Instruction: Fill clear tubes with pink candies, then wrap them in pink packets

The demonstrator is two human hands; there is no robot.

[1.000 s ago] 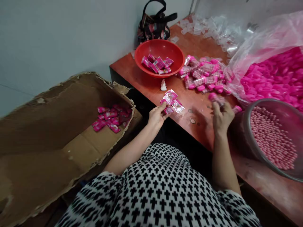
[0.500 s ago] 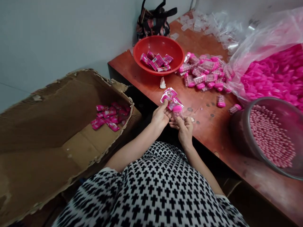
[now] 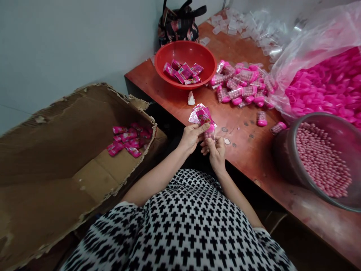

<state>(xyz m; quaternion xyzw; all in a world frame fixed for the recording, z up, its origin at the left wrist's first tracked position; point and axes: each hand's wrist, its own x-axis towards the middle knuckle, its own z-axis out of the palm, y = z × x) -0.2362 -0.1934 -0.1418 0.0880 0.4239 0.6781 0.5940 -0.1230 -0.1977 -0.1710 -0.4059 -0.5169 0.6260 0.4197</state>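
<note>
At the table's edge my two hands meet over one small item. My left hand (image 3: 192, 137) pinches a pink printed wrapper sleeve (image 3: 203, 114) between thumb and fingers, at the pink-capped end of a small clear bottle. That bottle (image 3: 210, 134), with pink beads inside, is gripped from below by my right hand (image 3: 217, 153). How far the sleeve covers the bottle is hidden by my fingers. Shiny flat sleeves (image 3: 194, 116) lie on the table just beyond my hands.
A red bowl (image 3: 208, 77) holds wrapped bottles. Behind a grey tub (image 3: 296, 150) of pink beads lie capped bottles (image 3: 242, 81) and a plastic bag of pink caps (image 3: 318, 86). Clear empty bottles (image 3: 254, 26) lie farther back. Left, a cardboard box (image 3: 96, 169) contains wrapped bottles.
My left thumb has come over the bottle's capped end, and a pink sleeve now stands up from there. The bottle is more covered by my fingers. The view has shifted slightly.
</note>
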